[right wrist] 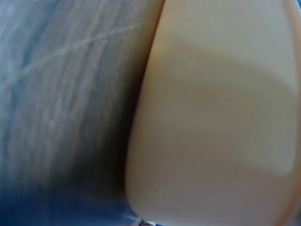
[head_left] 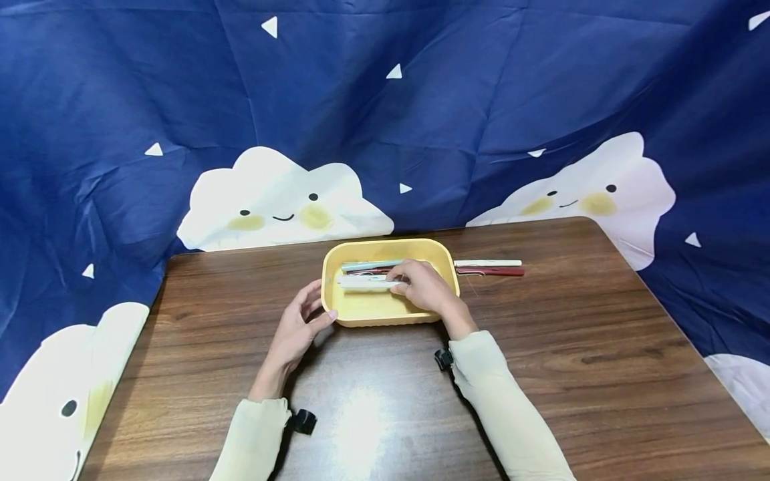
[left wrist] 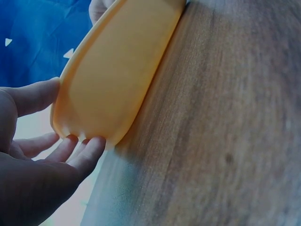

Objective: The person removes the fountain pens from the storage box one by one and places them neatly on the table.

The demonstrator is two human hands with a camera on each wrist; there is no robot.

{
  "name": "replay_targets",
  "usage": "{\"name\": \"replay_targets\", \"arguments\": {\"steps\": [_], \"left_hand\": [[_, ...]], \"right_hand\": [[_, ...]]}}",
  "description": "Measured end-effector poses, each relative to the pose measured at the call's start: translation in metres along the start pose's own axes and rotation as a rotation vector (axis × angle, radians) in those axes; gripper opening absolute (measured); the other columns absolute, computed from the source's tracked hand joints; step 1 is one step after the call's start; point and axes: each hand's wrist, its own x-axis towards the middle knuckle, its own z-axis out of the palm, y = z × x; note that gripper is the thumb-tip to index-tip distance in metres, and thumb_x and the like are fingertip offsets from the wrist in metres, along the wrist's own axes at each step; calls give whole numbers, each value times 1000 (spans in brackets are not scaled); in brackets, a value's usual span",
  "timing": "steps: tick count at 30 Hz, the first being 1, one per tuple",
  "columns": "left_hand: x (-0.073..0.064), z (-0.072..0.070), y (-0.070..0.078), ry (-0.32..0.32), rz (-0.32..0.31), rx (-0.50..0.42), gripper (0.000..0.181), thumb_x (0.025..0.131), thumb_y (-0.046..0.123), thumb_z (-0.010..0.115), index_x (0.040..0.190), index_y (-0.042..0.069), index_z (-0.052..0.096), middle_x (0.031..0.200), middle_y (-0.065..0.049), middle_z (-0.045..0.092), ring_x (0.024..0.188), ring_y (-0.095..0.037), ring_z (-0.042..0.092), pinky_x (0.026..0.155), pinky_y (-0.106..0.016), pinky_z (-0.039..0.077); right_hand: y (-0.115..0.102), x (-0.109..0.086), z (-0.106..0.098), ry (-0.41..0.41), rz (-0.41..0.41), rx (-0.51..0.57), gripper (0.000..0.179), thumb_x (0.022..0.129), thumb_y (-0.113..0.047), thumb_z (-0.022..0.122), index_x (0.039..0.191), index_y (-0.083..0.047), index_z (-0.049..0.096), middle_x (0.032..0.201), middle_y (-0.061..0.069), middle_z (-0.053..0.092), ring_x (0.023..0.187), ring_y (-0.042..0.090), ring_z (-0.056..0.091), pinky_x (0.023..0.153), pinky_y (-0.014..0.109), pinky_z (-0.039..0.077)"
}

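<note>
A yellow plastic box (head_left: 373,320) stands on the table, with several pens inside. My left hand (head_left: 299,325) grips its left end, the thumb at the rim and the fingertips against the outer wall; the left wrist view shows these fingers (left wrist: 89,153) too. Reaching over the near right rim, my right hand (head_left: 424,287) pinches a white pen (head_left: 365,284) inside the box. Beyond it lie a light blue pen (head_left: 367,265) and a dark red one, partly covered. In the right wrist view the box wall (right wrist: 216,122) fills most of the picture and hides my right hand.
Just right of the box, a white pen (head_left: 493,262) and a dark red pen (head_left: 496,272) lie side by side on the wooden table (head_left: 571,354). A blue cloth (head_left: 337,87) with white clouds hangs behind the table's far edge.
</note>
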Motion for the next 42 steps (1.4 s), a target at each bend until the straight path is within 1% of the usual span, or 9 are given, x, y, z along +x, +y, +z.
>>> {"name": "replay_targets", "arguments": {"steps": [7, 16, 23, 29, 36, 42], "left_hand": [[0, 0, 0, -3, -7, 5, 69, 89, -5, 72, 151, 4, 43, 143, -23, 49, 132, -35, 47, 111, -47, 37], [0, -1, 0, -6, -7, -1, 69, 89, -6, 72, 151, 4, 42, 144, -24, 48, 133, -35, 47, 111, -47, 36], [0, 0, 0, -5, -7, 5, 69, 89, -6, 72, 151, 3, 42, 143, -24, 49, 133, -35, 47, 111, -48, 37], [1, 0, 0, -4, -4, 1, 69, 89, -6, 72, 150, 3, 43, 143, -24, 49, 133, -35, 47, 111, -48, 36], [1, -1, 0, 0, 1, 3, 69, 89, -6, 72, 150, 3, 43, 143, -24, 49, 132, -36, 47, 112, -48, 36], [1, -1, 0, -4, 2, 11, 69, 89, -5, 72, 151, 3, 42, 144, -24, 48, 132, -37, 47, 112, -49, 36]], "right_hand": [[-2, -3, -10, 11, -17, 30, 15, 91, -8, 76, 106, -7, 77, 107, 7, 72, 94, 21, 64, 87, 39, 51], [-3, -8, -22, 46, -71, 55, 12, 89, -6, 77, 101, -6, 77, 98, 6, 70, 92, 23, 62, 84, 41, 50], [0, -11, -29, 68, -119, 72, 11, 89, -3, 76, 100, -3, 76, 96, 8, 71, 90, 24, 63, 82, 43, 52], [5, -13, -36, 83, -118, 72, 10, 88, -3, 76, 98, -4, 77, 95, 7, 71, 86, 23, 64, 78, 42, 52], [10, -16, -42, 95, -119, 68, 11, 88, 0, 76, 98, -3, 77, 97, 8, 72, 86, 23, 65, 78, 42, 53], [14, -20, -48, 112, -96, 51, 11, 88, 0, 75, 99, -4, 77, 97, 7, 72, 87, 23, 63, 79, 40, 51]]}}
